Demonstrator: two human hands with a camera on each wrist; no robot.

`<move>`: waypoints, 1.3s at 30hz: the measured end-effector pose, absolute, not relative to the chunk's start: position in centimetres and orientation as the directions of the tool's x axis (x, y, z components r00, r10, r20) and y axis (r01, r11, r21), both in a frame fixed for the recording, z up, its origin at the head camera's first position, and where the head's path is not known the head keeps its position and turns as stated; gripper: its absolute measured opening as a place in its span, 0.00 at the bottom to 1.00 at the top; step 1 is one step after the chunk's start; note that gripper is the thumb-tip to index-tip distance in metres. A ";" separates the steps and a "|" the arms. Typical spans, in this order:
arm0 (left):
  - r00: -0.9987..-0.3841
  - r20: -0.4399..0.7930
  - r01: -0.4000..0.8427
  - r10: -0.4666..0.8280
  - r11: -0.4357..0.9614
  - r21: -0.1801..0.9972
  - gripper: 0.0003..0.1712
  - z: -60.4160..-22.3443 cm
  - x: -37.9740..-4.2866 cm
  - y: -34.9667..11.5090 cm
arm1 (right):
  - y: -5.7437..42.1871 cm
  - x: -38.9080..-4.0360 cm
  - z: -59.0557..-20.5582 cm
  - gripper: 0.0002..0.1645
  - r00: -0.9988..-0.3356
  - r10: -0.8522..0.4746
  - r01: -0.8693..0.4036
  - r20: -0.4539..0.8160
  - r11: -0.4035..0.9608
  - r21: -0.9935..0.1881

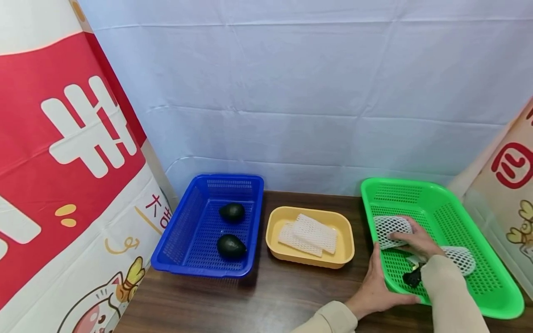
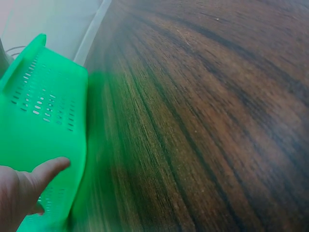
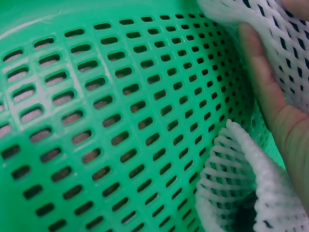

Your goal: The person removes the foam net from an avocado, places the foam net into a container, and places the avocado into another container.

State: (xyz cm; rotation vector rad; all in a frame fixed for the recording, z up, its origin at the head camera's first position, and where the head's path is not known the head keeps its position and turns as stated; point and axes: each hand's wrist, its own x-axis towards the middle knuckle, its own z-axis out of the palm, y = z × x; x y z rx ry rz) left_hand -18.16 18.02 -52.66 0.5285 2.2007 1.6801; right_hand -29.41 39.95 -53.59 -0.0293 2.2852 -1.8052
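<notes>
In the head view my right hand (image 1: pixel 418 240) reaches into the green basket (image 1: pixel 416 189) and holds a white foam fruit net (image 1: pixel 393 230) with something dark inside, by the left wall. The right wrist view shows that net (image 3: pixel 285 53) against the fingers, and a second foam net (image 3: pixel 231 169) below with a dark thing in its mouth. That second net (image 1: pixel 460 259) lies right of my right wrist. My left hand (image 1: pixel 374 291) rests at the basket's near left corner, fingers and thumb spread along its outside. Its thumb (image 2: pixel 53 169) lies straight against the green wall.
A blue basket (image 1: pixel 195 185) at the left holds two avocados, one farther back (image 1: pixel 232 212) and one nearer (image 1: pixel 230 246). Between the baskets stands a yellow tray (image 1: pixel 275 245) with flat white foam nets (image 1: pixel 314 233). A cloth wall (image 1: pixel 291 92) rises behind the wooden table (image 1: pixel 233 300).
</notes>
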 end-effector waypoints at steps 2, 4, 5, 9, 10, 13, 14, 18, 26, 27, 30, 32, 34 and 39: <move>-0.883 -0.029 0.095 0.469 0.237 0.967 0.68 -52.7 -18.2 18.0 | 39.8 -29.4 -53.5 0.39 -0.975 -0.149 0.125 -0.165 0.243 -0.962; -0.883 -0.028 0.093 0.468 0.233 0.968 0.69 -52.8 -18.2 18.0 | 39.7 -29.2 -53.3 0.39 -0.976 -0.141 0.125 -0.164 0.250 -0.960; -0.883 -0.027 0.092 0.468 0.230 0.969 0.69 -52.8 -18.2 18.0 | 39.6 -29.2 -53.2 0.39 -0.977 -0.137 0.125 -0.163 0.252 -0.960; -0.884 -0.015 0.100 0.467 0.222 0.970 0.68 -52.8 -18.2 18.0 | 39.5 -29.0 -53.0 0.38 -0.978 -0.127 0.125 -0.163 0.262 -0.957; -0.885 -0.011 0.105 0.466 0.222 0.969 0.68 -52.7 -18.2 18.0 | 39.6 -29.0 -53.0 0.38 -0.979 -0.126 0.126 -0.163 0.260 -0.957; -0.885 0.002 0.120 0.465 0.225 0.967 0.68 -52.6 -18.2 17.9 | 39.6 -29.0 -53.0 0.39 -0.979 -0.121 0.129 -0.164 0.256 -0.958; -0.886 0.004 0.123 0.463 0.226 0.966 0.68 -52.5 -18.2 17.9 | 39.6 -28.9 -52.9 0.38 -0.980 -0.121 0.125 -0.161 0.258 -0.958; -0.885 0.008 0.129 0.465 0.229 0.965 0.68 -52.3 -18.2 17.8 | 39.5 -28.8 -52.6 0.38 -0.981 -0.124 0.113 -0.149 0.261 -0.959; -0.889 0.007 0.121 0.458 0.221 0.968 0.67 -52.1 -18.6 17.2 | 39.4 -29.0 -52.2 0.38 -0.986 -0.105 0.098 -0.130 0.263 -0.960; -0.891 0.007 0.120 0.454 0.220 0.968 0.66 -52.1 -18.7 17.1 | 39.4 -29.1 -52.1 0.40 -0.986 -0.102 0.098 -0.129 0.262 -0.960; -0.894 0.003 0.111 0.447 0.214 0.971 0.65 -52.0 -19.1 16.6 | 39.3 -29.2 -51.7 0.43 -0.988 -0.088 0.104 -0.130 0.253 -0.962; -0.894 0.001 0.099 0.448 0.196 0.976 0.63 -52.0 -19.4 16.2 | 39.2 -29.3 -51.3 0.43 -0.989 -0.080 0.104 -0.126 0.237 -0.966; -0.893 -0.004 0.074 0.449 0.157 0.985 0.62 -52.1 -19.7 15.8 | 39.1 -29.3 -50.9 0.42 -0.991 -0.072 0.096 -0.115 0.228 -0.969; -0.903 -0.022 -0.005 0.429 0.041 0.999 0.60 -52.0 -20.5 14.9 | 38.8 -29.4 -50.0 0.40 -0.996 -0.073 0.043 -0.059 0.209 -0.977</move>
